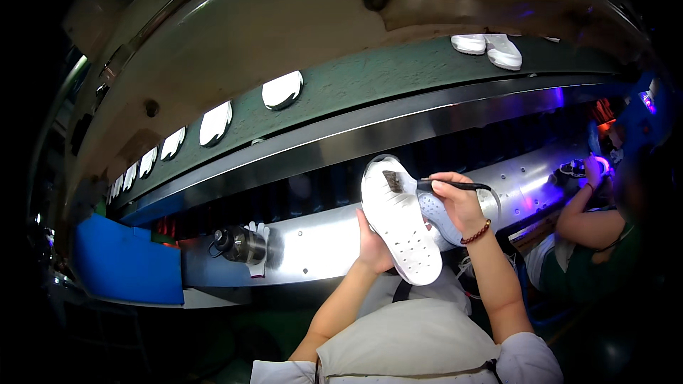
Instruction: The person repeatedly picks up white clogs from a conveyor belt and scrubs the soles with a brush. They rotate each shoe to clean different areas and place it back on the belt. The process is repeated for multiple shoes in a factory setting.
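Note:
A white shoe sole (404,231) with small holes in its lower half is held tilted up in front of me. My left hand (373,245) is closed around its left edge, the fingers partly hidden behind it. My right hand (459,203) grips a black-handled brush (425,185), from whose rear end a thin pale tube curves down. Its dark bristles touch the upper part of the sole. Behind and to the right of it, a second, bluish-white sole with holes (440,219) shows in part by my right hand; what supports it cannot be made out.
The metal ledge (320,245) crosses before me, with a dark bottle (242,244) and white glove (258,267) at left. Beyond, white shoe pieces (282,90) lie on a green conveyor (341,78) under a hood (284,21). At right, another person's arm (583,217) reaches over the ledge.

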A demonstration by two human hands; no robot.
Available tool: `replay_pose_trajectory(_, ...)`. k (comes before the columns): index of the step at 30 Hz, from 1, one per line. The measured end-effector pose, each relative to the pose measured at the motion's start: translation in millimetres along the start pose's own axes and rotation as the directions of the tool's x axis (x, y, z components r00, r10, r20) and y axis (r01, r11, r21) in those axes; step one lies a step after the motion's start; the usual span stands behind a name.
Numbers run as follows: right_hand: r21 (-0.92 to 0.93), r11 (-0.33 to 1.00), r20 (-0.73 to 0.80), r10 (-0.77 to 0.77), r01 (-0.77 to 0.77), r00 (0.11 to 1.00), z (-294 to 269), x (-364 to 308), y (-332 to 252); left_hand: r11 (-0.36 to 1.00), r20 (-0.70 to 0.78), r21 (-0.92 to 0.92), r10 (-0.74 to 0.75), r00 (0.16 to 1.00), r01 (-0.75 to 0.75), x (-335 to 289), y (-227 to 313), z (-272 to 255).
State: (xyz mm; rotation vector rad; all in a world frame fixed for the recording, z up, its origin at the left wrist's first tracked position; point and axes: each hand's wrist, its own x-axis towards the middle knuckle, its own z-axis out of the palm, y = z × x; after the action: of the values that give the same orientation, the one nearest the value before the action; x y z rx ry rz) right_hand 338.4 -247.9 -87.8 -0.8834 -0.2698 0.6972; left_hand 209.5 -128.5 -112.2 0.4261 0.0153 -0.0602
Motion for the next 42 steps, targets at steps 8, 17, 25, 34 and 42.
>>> replay_pose_trajectory(8, -0.584, 0.777, 0.13, -0.194, 0.233, 0.972, 48, 6, 9, 0.988, -0.32, 0.095, 0.149, 0.936, -0.125, 1, -16, -5)
replay_pose_trajectory(17, -0.775, 0.524, 0.473, 0.111, 0.354, 0.874, 32, -57, -3, 0.963, -0.333, 0.145, 0.263, 0.905, -0.227, -17, 25, -22)
replay_pose_trajectory(25, -0.609, 0.687, 0.392, -0.175, 0.397, 0.903, 56, -14, -31, 0.988, 0.069, -0.149, 0.049, 0.996, -0.039, -9, 9, 19)
replay_pose_trajectory(34, -0.557, 0.757, 0.457, -0.065, 0.343, 0.887, 48, -18, -41, 0.993, 0.158, -0.103, 0.079, 0.984, -0.063, -3, 26, 17)
replay_pose_trajectory(42, -0.485, 0.791, 0.497, -0.103, 0.374, 0.862, 43, -21, -48, 0.894, -0.129, 0.257, 0.407, 0.904, -0.366, 9, 38, 31)
